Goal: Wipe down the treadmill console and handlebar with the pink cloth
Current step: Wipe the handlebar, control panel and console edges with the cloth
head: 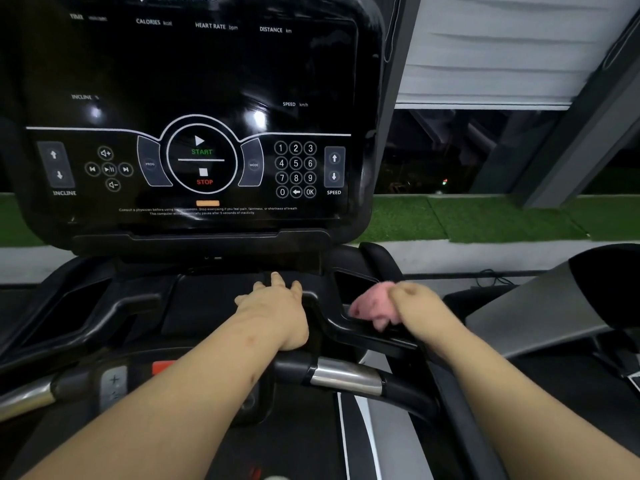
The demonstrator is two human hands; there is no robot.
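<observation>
The black treadmill console (194, 81) fills the upper left, with START and STOP buttons and a number pad. Below it runs the black handlebar (346, 327), and nearer me a bar with chrome grip sections (346, 375). My right hand (415, 306) grips the bunched pink cloth (374, 306) and holds it against the handlebar's right part; both are motion-blurred. My left hand (277, 306) lies flat with spread fingers on the tray below the console, its heel over the handlebar's middle.
A recessed pocket (353, 285) sits just beyond the cloth. A second treadmill (554, 306) stands at the right. Green turf (485, 216) and a dark window lie behind the console. A red safety key (162, 367) and plus/minus buttons sit on the near bar at the left.
</observation>
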